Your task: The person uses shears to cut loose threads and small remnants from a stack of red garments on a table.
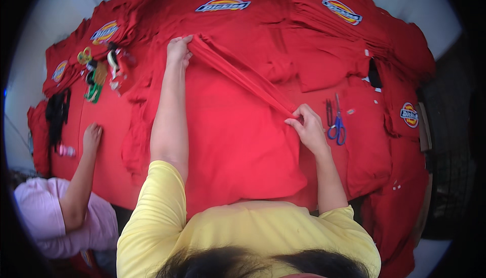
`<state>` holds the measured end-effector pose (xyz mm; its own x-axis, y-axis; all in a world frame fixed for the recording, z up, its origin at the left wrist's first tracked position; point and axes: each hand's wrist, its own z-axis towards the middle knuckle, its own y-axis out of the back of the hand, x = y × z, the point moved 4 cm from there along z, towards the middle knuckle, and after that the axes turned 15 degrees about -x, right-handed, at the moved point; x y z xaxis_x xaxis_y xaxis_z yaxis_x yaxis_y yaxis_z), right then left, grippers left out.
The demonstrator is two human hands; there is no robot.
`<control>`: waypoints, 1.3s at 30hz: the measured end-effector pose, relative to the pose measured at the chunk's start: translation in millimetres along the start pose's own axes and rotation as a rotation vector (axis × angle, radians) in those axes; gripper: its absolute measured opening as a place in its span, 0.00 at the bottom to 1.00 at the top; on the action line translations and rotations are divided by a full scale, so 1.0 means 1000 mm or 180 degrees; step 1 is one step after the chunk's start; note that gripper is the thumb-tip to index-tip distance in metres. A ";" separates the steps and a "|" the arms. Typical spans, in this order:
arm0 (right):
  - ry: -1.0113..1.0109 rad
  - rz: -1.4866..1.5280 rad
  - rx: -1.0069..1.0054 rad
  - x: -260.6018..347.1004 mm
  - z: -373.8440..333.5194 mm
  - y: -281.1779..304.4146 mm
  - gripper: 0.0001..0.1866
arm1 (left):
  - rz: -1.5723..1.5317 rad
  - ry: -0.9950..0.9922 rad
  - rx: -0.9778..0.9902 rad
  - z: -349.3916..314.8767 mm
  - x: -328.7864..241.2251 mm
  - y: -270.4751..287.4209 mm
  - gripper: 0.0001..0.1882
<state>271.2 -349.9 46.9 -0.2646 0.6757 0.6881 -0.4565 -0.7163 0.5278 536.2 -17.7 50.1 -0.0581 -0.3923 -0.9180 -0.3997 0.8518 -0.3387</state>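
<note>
A red shirt (238,146) lies flat in front of me, its near part close against my body. My left hand (179,51), arm stretched out, pinches the far left corner of its folded edge. At the right end of that edge, my right hand (307,126) grips the cloth between thumb and fingers. Between my two hands the doubled edge runs taut on a slant, from far left to near right. Just right of my right hand lie blue-handled scissors (338,130) and small dark thread snips (329,112).
Piles of red shirts with a printed emblem (223,5) ring the far side, with more folded shirts (368,146) at the right. A tape dispenser (120,70) and yellow-handled scissors (84,55) sit at the left. Near them rests a co-worker's hand (92,136).
</note>
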 end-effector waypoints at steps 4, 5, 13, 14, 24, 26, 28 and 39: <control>0.0026 0.0347 0.0068 0.056 0.001 -0.013 0.08 | -0.0810 0.0080 -0.0213 -0.027 -0.008 0.102 0.12; 0.0275 0.0383 0.0048 0.064 -0.002 -0.013 0.07 | -0.0787 0.0134 -0.0243 -0.051 -0.011 0.111 0.13; 0.0845 0.0251 0.0646 0.091 -0.015 -0.030 0.06 | 0.2546 -0.1105 -0.0260 -0.111 -0.001 0.169 0.17; 0.1119 0.0067 0.0723 0.095 -0.017 -0.029 0.06 | 0.2903 -0.1555 -0.0571 -0.114 -0.003 0.172 0.15; 0.0814 0.0281 0.1259 0.093 -0.047 -0.038 0.13 | 0.4300 -0.2610 0.0264 -0.172 -0.030 0.146 0.08; 0.0493 0.0315 0.1359 0.090 -0.046 -0.040 0.14 | 0.4588 -0.2483 0.0584 -0.170 -0.027 0.145 0.09; 0.0297 0.0148 0.1409 0.078 -0.048 -0.047 0.16 | 0.4977 -0.2677 0.0611 -0.173 -0.030 0.140 0.10; 0.0271 -0.0157 0.1308 0.060 -0.041 -0.077 0.10 | 0.2910 -0.2458 -0.1322 -0.128 -0.048 0.172 0.14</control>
<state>255.3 -246.8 27.5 -0.3279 0.7106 0.6225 -0.0982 -0.6810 0.7257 353.5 103.2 62.3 0.0275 0.7032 -0.7105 -0.7599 0.4765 0.4421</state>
